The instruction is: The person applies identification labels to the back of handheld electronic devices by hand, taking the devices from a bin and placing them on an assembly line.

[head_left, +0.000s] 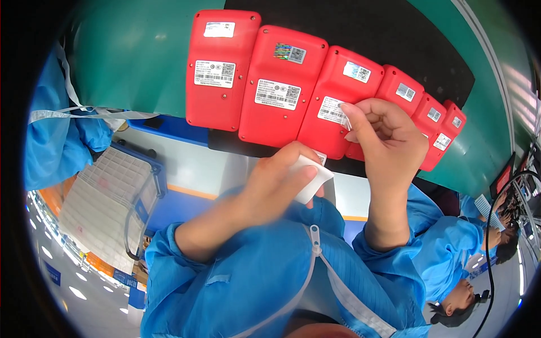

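Several red plastic device housings lie side by side, backs up, in a row; most show a printed white label and a smaller shiny sticker. My left hand (273, 177) is closed on a folded white sheet of label backing paper (313, 181), in front of the row. Over the third red housing (350, 53), my right hand (394, 135) pinches a small white sticker (347, 120) between thumb and forefinger, beside that housing's white label (331, 109). My fingers hide part of this label and the neighbouring housing. The first housing (217, 107) stands at the far left.
The housings rest on a black mat (360, 17) over a green tabletop (141, 56). At left are a person's blue sleeve (51, 146) and a cart with a pale grid-like cover (107, 186). Another person in blue (451, 253) sits at right, near a black cable (489, 270).
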Action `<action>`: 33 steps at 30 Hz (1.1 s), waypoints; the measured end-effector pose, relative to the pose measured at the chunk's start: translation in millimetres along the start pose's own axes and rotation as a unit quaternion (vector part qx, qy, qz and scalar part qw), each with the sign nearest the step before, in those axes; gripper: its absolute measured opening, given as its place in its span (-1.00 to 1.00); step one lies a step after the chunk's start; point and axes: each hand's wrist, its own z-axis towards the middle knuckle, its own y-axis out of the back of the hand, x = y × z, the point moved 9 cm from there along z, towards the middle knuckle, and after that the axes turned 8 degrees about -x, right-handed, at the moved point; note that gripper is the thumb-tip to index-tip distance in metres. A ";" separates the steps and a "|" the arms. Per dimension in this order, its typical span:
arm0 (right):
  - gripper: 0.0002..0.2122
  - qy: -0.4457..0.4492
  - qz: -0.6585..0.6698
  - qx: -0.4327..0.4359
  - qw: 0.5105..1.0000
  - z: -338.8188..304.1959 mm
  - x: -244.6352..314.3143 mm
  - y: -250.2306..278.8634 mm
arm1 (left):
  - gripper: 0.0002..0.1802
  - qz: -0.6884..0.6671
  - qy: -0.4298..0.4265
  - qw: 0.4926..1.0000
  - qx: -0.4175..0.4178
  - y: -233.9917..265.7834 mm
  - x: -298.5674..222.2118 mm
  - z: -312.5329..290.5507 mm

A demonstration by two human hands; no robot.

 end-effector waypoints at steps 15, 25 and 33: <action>-0.90 -0.046 0.212 0.128 0.968 -49.0 -33.9 25.4 | -0.83 -0.018 -0.006 0.995 -0.103 -26.7 11.5 5.3; -0.93 -0.002 0.140 -0.018 0.990 6.2 -28.4 55.7 | -0.85 0.178 -0.098 0.978 -0.055 -42.9 5.4 9.0; -0.92 -0.046 0.112 -0.016 0.993 8.0 -30.1 52.4 | -0.82 0.127 -0.017 0.992 0.009 -53.1 7.8 14.1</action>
